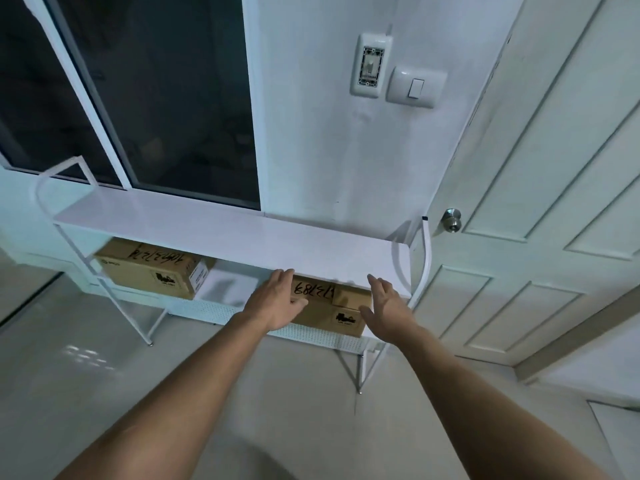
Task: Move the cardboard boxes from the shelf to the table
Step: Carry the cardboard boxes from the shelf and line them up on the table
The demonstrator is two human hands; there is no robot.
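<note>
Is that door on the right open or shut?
Shut, as far as it shows: the door sits flush in its frame with no gap, and its knob is beside the shelf.

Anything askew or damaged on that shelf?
Nothing stands out. Both cardboard boxes, the left box and the right box, sit flat on the lower shelf, undamaged as far as visible. The left hand and right hand flank the right box, open.

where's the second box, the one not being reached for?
Head view: the far box sits at the left end of the lower shelf, under the white top board, apart from the reached-for box.
</note>
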